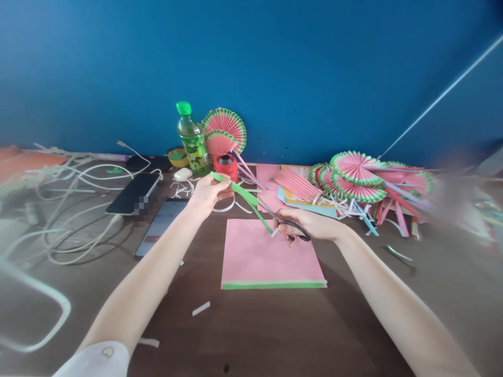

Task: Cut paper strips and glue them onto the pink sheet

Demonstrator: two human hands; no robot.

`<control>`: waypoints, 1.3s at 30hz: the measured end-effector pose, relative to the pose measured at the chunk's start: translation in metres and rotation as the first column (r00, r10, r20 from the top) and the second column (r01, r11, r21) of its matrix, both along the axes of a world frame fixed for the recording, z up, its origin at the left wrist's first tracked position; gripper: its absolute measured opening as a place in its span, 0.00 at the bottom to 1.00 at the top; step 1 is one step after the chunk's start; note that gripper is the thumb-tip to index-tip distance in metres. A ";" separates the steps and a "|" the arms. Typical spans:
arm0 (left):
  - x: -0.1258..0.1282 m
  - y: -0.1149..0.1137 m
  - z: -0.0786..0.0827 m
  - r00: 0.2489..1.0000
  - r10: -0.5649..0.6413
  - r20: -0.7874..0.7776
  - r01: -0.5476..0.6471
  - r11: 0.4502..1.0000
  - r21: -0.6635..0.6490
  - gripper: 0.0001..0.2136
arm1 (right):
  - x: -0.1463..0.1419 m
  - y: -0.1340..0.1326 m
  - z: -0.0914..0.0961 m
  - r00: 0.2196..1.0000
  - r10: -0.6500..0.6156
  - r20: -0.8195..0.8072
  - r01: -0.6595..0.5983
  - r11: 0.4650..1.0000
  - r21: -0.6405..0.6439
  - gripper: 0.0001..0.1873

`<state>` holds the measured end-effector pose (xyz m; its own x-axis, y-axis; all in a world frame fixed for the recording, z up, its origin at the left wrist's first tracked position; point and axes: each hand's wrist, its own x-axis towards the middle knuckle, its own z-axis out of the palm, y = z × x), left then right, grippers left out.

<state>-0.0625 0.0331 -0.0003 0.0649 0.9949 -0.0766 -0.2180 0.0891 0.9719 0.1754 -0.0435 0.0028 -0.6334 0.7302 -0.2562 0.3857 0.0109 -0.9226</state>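
My left hand (208,192) pinches one end of a green paper strip (240,195) and holds it above the table. The strip slants down to the right, toward my right hand (304,224). That hand is closed round the black handles of a pair of scissors (288,225), whose blades meet the strip's lower end. Under both hands lies a pink paper sheet (267,256) with a white and green band along its near edge.
Pleated pink-and-green paper fans (356,175) and loose strips are piled at the right. A green-capped bottle (192,140), a red spool (226,166) and two fans (226,128) stand by the blue wall. Two phones (133,193) and white cables (66,209) lie at the left.
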 end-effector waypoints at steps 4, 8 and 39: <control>0.002 -0.001 -0.002 1.000 -0.007 -0.015 0.007 1.000 0.004 0.04 | -0.003 -0.001 -0.001 1.000 -0.002 0.013 0.002 1.000 0.010 0.21; 0.003 -0.001 -0.004 0.999 -0.037 -0.020 0.037 0.999 0.017 0.04 | -0.006 -0.001 -0.002 1.000 -0.019 0.004 0.019 1.000 0.012 0.20; 0.006 -0.002 -0.010 0.996 -0.086 -0.028 0.086 0.996 0.027 0.05 | -0.007 -0.001 -0.004 1.000 -0.030 -0.003 0.030 0.999 0.028 0.19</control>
<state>-0.0563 0.0311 -0.0104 0.1487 0.9875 -0.0516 -0.1846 0.0790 0.9796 0.1681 -0.0441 -0.0013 -0.6118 0.7556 -0.2339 0.3843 0.0255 -0.9228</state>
